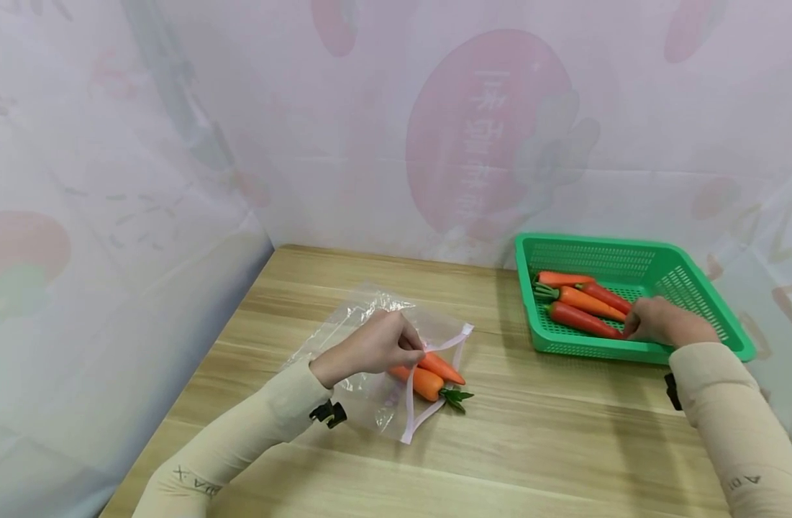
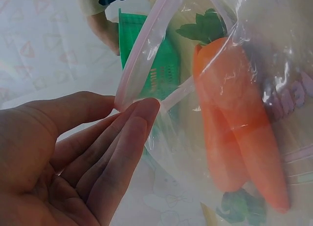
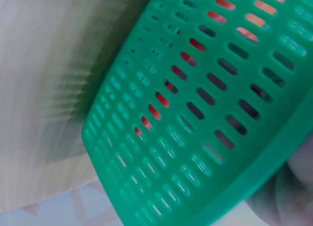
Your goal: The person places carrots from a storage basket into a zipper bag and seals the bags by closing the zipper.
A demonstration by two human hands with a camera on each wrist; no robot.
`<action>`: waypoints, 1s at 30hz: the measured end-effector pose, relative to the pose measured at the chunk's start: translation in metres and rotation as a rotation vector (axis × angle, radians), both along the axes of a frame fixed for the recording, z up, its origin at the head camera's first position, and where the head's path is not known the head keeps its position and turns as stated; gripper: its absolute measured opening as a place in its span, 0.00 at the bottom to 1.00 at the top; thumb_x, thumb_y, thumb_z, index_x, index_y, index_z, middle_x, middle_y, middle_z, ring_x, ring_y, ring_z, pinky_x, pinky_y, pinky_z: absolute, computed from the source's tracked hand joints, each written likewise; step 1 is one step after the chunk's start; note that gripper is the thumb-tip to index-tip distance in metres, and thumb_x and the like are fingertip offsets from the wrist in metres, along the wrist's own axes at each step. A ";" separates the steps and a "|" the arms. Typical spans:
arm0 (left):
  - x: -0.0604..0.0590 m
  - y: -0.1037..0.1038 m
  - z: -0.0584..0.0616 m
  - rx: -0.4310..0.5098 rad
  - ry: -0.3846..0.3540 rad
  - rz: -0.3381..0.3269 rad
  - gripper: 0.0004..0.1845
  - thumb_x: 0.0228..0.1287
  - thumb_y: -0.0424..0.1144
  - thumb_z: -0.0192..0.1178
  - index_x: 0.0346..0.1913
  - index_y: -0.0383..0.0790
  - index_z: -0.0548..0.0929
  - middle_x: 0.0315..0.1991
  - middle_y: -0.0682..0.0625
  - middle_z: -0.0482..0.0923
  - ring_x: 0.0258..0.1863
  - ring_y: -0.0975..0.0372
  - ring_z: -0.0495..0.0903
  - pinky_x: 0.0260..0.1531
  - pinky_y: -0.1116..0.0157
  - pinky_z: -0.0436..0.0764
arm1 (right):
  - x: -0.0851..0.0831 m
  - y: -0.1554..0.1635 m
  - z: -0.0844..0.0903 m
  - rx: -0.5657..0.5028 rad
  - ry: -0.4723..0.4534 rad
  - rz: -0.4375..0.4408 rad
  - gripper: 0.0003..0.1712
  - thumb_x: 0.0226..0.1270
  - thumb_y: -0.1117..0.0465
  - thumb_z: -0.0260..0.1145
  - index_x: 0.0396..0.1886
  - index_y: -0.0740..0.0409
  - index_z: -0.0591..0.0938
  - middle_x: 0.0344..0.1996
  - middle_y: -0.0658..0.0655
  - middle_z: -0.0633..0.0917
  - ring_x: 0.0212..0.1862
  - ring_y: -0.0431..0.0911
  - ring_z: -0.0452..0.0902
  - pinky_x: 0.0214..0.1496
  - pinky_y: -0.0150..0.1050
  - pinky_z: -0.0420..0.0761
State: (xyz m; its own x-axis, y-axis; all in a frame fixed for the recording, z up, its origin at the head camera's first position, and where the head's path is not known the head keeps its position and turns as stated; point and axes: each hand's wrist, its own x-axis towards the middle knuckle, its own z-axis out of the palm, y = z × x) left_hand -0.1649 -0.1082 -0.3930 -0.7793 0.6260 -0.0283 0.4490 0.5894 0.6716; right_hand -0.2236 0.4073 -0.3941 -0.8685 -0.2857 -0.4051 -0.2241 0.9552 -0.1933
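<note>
My left hand (image 1: 385, 344) pinches the pink zip edge of a clear plastic bag (image 2: 142, 50) between thumb and fingertips, lifting one side of its mouth. Two orange carrots (image 2: 244, 123) with green tops lie inside the bag, one leafy top (image 1: 456, 398) at the opening. My right hand (image 1: 667, 321) reaches over the near rim of a green basket (image 1: 726, 309), fingers bent, fingertips right at the tip of a red carrot (image 1: 583, 321). I cannot tell whether they grip it. In the right wrist view, the basket wall (image 3: 195, 138) hides most of that hand.
An orange carrot (image 1: 590, 302), another red carrot (image 1: 606, 295) and one more orange carrot (image 1: 564, 279) lie in the basket. The wooden table (image 1: 531, 446) ends at a printed cloth (image 1: 344, 194) behind, with more cloth on the left.
</note>
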 end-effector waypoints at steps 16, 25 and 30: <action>0.001 0.000 0.000 0.003 0.013 0.004 0.05 0.66 0.33 0.70 0.38 0.35 0.94 0.30 0.51 0.92 0.27 0.73 0.85 0.29 0.75 0.84 | 0.001 -0.009 0.020 -0.036 0.005 0.042 0.12 0.65 0.60 0.77 0.44 0.64 0.91 0.34 0.53 0.90 0.34 0.44 0.82 0.36 0.43 0.85; 0.000 0.000 -0.001 0.000 0.018 -0.003 0.05 0.66 0.33 0.70 0.37 0.35 0.94 0.31 0.51 0.92 0.28 0.73 0.85 0.30 0.75 0.84 | 0.003 -0.009 0.031 -0.029 0.090 0.096 0.09 0.64 0.60 0.78 0.40 0.60 0.92 0.33 0.50 0.91 0.35 0.42 0.83 0.36 0.42 0.86; 0.000 0.000 0.000 -0.001 0.012 -0.004 0.05 0.66 0.32 0.70 0.37 0.35 0.94 0.31 0.51 0.92 0.27 0.73 0.85 0.30 0.75 0.84 | 0.004 -0.009 0.038 -0.027 0.127 0.112 0.09 0.63 0.60 0.78 0.40 0.60 0.92 0.33 0.50 0.91 0.34 0.42 0.84 0.36 0.42 0.87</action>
